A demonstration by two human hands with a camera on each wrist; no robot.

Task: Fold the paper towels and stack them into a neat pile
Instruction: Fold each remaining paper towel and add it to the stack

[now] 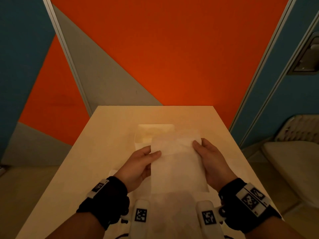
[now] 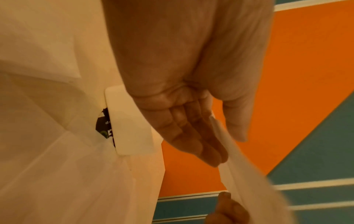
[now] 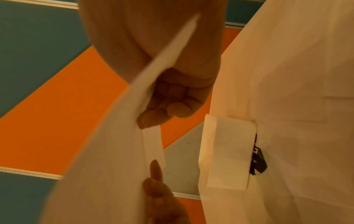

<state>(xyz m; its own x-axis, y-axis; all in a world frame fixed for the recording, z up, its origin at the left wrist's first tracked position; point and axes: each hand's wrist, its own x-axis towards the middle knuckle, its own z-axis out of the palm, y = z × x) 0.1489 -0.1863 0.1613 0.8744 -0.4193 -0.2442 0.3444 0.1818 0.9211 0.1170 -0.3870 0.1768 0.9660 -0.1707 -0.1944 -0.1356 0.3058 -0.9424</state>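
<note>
I hold a white paper towel up above the pale table, one hand on each side edge near the top. My left hand pinches the left edge, thumb in front and fingers behind. My right hand pinches the right edge the same way. In the left wrist view my left hand clamps the towel's edge between thumb and straight fingers. In the right wrist view my right hand curls behind the towel. Behind it stands a white rectangular block of towels with a black label.
More white sheets lie flat on the table near me, under my left wrist and beside the block. Orange, grey and blue wall panels close the table's far side. A pale chair seat stands to the right.
</note>
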